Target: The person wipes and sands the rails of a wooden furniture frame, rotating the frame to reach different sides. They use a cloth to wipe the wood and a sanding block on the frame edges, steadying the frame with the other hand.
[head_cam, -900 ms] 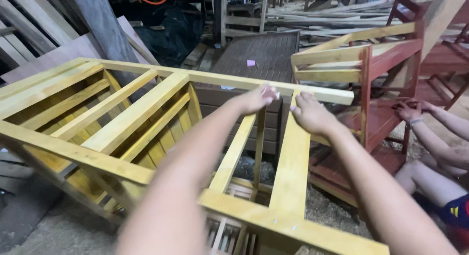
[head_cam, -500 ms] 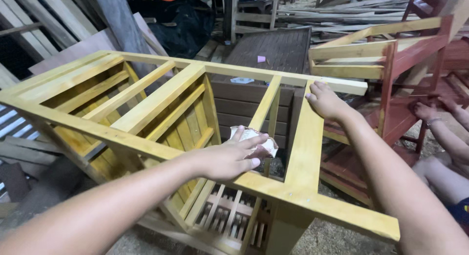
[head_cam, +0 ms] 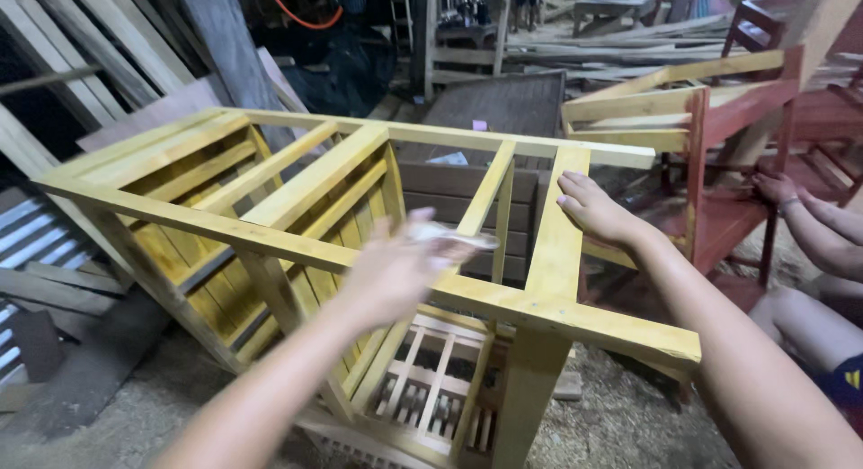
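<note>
Yellow frame (head_cam: 315, 177) sat under my flat right hand (head_cam: 598, 213); left hand (head_cam: 395, 271) fingers gripped a pale rag (head_cam: 449, 238), red chair (head_cam: 719, 136) just beyond.

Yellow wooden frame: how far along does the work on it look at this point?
The yellow wooden frame stands assembled and evenly coloured. In hand: the left hand holds a blurred whitish wad above a rail while the right hand rests on the top rail. What remains cannot be told.

Left hand (head_cam: 395, 267) motion-blurred, pale thing (head_cam: 449, 238) at its fingers unclear, co-worker's body cut off at right edge.
</note>
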`<state>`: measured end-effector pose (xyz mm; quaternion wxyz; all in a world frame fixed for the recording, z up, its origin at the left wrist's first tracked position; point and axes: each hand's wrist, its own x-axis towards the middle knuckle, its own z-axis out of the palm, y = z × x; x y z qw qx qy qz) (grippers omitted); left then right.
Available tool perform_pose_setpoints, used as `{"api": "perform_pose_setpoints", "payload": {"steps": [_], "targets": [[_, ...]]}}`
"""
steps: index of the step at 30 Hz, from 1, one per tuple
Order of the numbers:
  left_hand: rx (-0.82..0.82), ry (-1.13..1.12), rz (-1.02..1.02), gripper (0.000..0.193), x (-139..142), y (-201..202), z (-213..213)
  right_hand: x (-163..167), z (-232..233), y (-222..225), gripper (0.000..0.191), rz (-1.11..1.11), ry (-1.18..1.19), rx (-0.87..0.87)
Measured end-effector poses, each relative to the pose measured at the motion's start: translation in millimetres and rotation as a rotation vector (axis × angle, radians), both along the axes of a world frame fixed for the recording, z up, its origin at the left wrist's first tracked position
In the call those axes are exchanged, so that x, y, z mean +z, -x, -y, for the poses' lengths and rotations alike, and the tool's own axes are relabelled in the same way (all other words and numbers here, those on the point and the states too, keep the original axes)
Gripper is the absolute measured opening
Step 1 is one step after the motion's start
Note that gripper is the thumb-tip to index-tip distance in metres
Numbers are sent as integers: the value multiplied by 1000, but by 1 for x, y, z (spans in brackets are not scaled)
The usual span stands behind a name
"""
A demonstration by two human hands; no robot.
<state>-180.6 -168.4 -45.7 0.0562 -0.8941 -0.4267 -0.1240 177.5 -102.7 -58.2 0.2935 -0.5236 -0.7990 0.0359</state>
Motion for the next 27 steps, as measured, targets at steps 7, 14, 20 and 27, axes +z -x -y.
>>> {"api": "perform_pose_setpoints", "payload": {"steps": [7, 14, 20, 27], "targets": [[579, -418, 302, 35, 18, 68, 1, -15, 5, -15, 62, -35, 70, 47], [5, -344, 855, 30, -63, -134, 113, -29, 12, -33, 68, -178, 222, 336], [205, -250, 776, 38, -50, -44, 78, -10, 102, -36, 70, -733, 719, 547], [366, -525, 576, 40, -67, -42, 76, -21, 196, -22, 66, -385, 462, 228]]}}
